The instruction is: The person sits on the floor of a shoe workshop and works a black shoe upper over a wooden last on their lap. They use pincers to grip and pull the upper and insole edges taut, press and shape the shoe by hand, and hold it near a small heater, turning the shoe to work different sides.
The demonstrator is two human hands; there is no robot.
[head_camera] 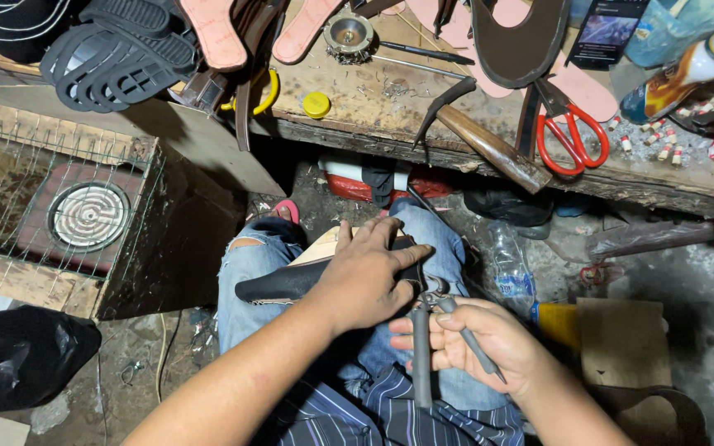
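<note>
Looking down, we found the left hand [365,277] pressed flat over a dark shoe upper [291,281] resting on the person's lap, fingers spread and gripping it. The right hand [477,343] was clenched around the handles of grey pincers [431,330], whose head met the upper's edge, though the contact point was hidden. Ahead stood a scarred wooden workbench [373,103] bearing red-handled scissors [570,136], a hammer [489,149] and pink insoles [212,33]. The concrete floor [687,281] was littered.
</note>
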